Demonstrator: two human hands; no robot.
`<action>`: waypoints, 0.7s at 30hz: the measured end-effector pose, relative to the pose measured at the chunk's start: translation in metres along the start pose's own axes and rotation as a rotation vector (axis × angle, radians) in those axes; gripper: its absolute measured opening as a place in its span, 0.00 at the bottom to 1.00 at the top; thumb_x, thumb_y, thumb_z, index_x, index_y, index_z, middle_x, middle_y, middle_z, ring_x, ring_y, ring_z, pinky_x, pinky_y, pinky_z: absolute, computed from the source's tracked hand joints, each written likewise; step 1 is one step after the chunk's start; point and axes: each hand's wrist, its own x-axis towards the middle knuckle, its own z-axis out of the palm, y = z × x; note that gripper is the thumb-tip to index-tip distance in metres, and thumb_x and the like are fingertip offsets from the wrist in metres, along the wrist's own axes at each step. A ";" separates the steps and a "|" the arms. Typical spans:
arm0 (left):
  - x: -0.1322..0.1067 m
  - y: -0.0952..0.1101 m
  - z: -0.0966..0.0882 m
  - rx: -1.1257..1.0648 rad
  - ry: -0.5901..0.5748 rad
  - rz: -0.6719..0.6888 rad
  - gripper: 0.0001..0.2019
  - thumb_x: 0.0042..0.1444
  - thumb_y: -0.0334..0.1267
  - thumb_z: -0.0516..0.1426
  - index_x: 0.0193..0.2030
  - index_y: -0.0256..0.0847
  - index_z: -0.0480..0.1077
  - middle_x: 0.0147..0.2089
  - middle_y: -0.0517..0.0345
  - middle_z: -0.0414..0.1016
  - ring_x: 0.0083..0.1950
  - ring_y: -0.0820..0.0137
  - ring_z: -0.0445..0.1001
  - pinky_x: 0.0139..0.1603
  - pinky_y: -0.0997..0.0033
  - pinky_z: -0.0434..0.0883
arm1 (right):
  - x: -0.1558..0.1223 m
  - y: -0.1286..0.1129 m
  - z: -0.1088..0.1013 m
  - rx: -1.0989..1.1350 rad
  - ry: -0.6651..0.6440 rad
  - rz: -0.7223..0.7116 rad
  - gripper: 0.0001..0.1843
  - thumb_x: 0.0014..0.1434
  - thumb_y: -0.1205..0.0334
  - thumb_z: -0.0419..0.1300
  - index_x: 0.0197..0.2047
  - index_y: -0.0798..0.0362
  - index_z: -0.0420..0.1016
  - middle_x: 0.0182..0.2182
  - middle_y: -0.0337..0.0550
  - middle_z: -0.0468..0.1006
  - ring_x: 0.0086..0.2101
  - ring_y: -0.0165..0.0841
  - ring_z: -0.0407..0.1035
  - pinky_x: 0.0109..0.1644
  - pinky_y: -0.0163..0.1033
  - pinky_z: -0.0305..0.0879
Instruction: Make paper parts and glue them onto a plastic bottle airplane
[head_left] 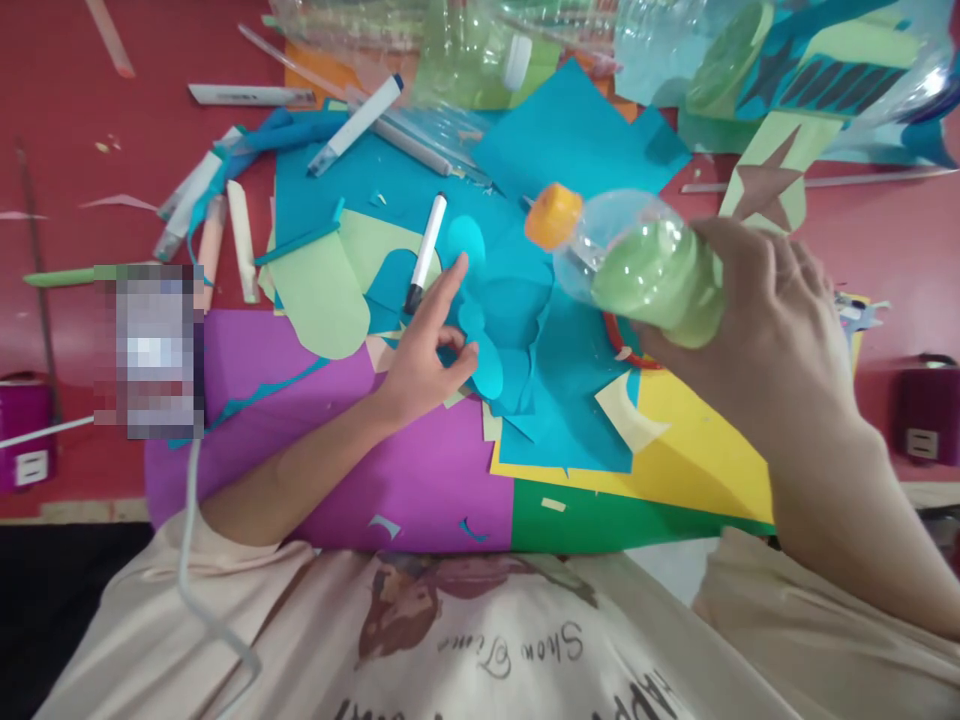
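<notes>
My right hand grips a clear plastic bottle lined with light green paper, held sideways above the table, its orange cap pointing left. My left hand rests on the paper pile and pinches a blue paper cutout, with the index finger stretched up. A black-and-white marker lies just above that hand. Blue paper sheets, a light green rounded shape, and purple, yellow and green sheets lie under both hands.
Several markers and pens lie at the top left on the red table. Clear plastic bottles crowd the far edge. A cut-out star sheet lies at right. A blurred phone with a white cable sits at left.
</notes>
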 end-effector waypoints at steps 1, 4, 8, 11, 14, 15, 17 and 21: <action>0.000 0.000 0.000 -0.008 -0.004 0.005 0.34 0.64 0.40 0.51 0.72 0.59 0.38 0.73 0.44 0.49 0.29 0.80 0.71 0.29 0.75 0.74 | -0.012 0.002 0.000 0.006 -0.004 -0.034 0.32 0.59 0.52 0.60 0.60 0.61 0.60 0.48 0.61 0.76 0.48 0.55 0.73 0.48 0.59 0.72; 0.001 0.001 -0.002 -0.035 -0.021 0.017 0.34 0.64 0.43 0.51 0.72 0.61 0.38 0.73 0.47 0.51 0.33 0.76 0.75 0.29 0.73 0.75 | -0.036 0.002 -0.003 0.028 -0.085 -0.113 0.29 0.61 0.54 0.58 0.61 0.59 0.61 0.47 0.59 0.76 0.44 0.52 0.74 0.44 0.53 0.74; 0.001 0.005 -0.004 -0.100 -0.073 0.022 0.34 0.63 0.44 0.53 0.72 0.63 0.41 0.73 0.51 0.50 0.31 0.76 0.74 0.29 0.71 0.77 | -0.049 -0.005 -0.007 0.032 -0.114 -0.176 0.26 0.63 0.53 0.55 0.59 0.60 0.64 0.46 0.59 0.77 0.40 0.50 0.75 0.41 0.51 0.74; 0.000 0.008 -0.004 -0.150 -0.105 0.025 0.34 0.62 0.43 0.54 0.71 0.63 0.42 0.74 0.54 0.49 0.30 0.77 0.73 0.30 0.70 0.78 | -0.051 -0.010 -0.007 0.053 -0.114 -0.201 0.26 0.62 0.54 0.56 0.58 0.61 0.64 0.45 0.59 0.78 0.40 0.50 0.75 0.40 0.50 0.73; -0.002 0.009 -0.003 -0.172 -0.124 0.018 0.36 0.61 0.41 0.55 0.72 0.61 0.42 0.74 0.53 0.50 0.33 0.75 0.75 0.30 0.71 0.78 | -0.052 -0.011 -0.006 0.067 -0.126 -0.206 0.26 0.62 0.55 0.57 0.58 0.61 0.65 0.46 0.59 0.78 0.41 0.50 0.75 0.41 0.49 0.72; -0.002 0.009 -0.003 -0.175 -0.129 0.016 0.36 0.61 0.40 0.55 0.72 0.61 0.42 0.74 0.53 0.50 0.34 0.74 0.75 0.30 0.71 0.78 | -0.053 -0.012 -0.006 0.070 -0.129 -0.208 0.25 0.61 0.55 0.57 0.58 0.60 0.64 0.46 0.58 0.78 0.41 0.50 0.75 0.42 0.49 0.72; -0.002 0.009 -0.003 -0.182 -0.139 0.010 0.36 0.60 0.39 0.55 0.72 0.59 0.43 0.74 0.52 0.50 0.36 0.73 0.76 0.31 0.73 0.78 | -0.053 -0.012 -0.005 0.079 -0.135 -0.213 0.25 0.61 0.56 0.57 0.58 0.60 0.64 0.46 0.58 0.78 0.42 0.49 0.74 0.42 0.49 0.72; -0.003 0.009 -0.003 -0.214 -0.143 0.006 0.35 0.61 0.41 0.55 0.72 0.58 0.44 0.74 0.51 0.50 0.39 0.71 0.77 0.32 0.73 0.78 | -0.053 -0.013 -0.004 0.097 -0.144 -0.214 0.26 0.61 0.56 0.57 0.59 0.59 0.63 0.46 0.58 0.78 0.42 0.49 0.74 0.43 0.48 0.71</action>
